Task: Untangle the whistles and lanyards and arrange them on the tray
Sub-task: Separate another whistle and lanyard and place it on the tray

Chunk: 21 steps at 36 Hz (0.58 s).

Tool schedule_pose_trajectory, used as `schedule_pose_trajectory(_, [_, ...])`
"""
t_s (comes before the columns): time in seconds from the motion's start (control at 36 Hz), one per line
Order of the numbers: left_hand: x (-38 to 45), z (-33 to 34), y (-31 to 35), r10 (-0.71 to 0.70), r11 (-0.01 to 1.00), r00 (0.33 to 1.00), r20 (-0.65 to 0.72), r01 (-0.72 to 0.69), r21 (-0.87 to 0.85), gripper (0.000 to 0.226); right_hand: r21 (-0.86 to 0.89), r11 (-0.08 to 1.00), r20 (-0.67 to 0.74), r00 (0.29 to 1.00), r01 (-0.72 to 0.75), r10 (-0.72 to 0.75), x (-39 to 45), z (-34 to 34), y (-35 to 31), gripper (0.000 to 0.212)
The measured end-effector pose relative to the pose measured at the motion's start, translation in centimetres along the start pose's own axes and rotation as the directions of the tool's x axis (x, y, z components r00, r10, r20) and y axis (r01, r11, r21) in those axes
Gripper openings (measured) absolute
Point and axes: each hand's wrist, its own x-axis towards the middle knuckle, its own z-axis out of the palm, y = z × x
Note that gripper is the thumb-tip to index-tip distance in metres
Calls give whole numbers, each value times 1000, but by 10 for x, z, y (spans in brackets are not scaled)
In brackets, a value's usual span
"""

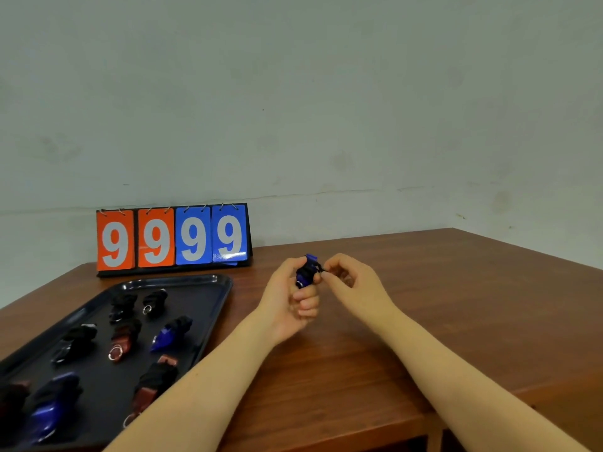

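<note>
Above the wooden table (pixel 424 305), the left hand (pixel 287 301) has its fingers curled round a blue whistle (pixel 306 272) wrapped in black lanyard, while the right hand (pixel 352 282) pinches the loose end of the cord just beside it. To the left lies a dark tray (pixel 215 288) carrying other wrapped whistles in blue, black and reddish brown. Behind the tray stands a flip scoreboard (pixel 173 238) reading 9999.
</note>
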Motion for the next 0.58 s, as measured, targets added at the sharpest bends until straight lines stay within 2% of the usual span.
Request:
schedule_pose_trajectory(0.08, [4,-1,-1,7,988,996,-93,7,151,38,-117,991,-11,998,59,-61,-1,-1,1,9])
schedule_pose_trajectory(0.19, [7,-3,-5,107,921,974,-200,-21,389,42,-246,954,42,986,170,-164,-1,-3,4,11])
schedule_pose_trajectory(0.31, [9,-3,-3,213,861,942,-260,-55,506,35,-349,898,73,963,267,-258,0,-2,3,7])
schedule_pose_trajectory(0.39, [9,-1,-1,251,827,929,-274,-58,560,35,-396,876,60,959,277,-276,1,0,2,7])
schedule_pose_trajectory(0.58, [9,4,-1,185,789,946,-267,19,615,37,-411,890,-46,970,198,-238,0,-3,-1,8])
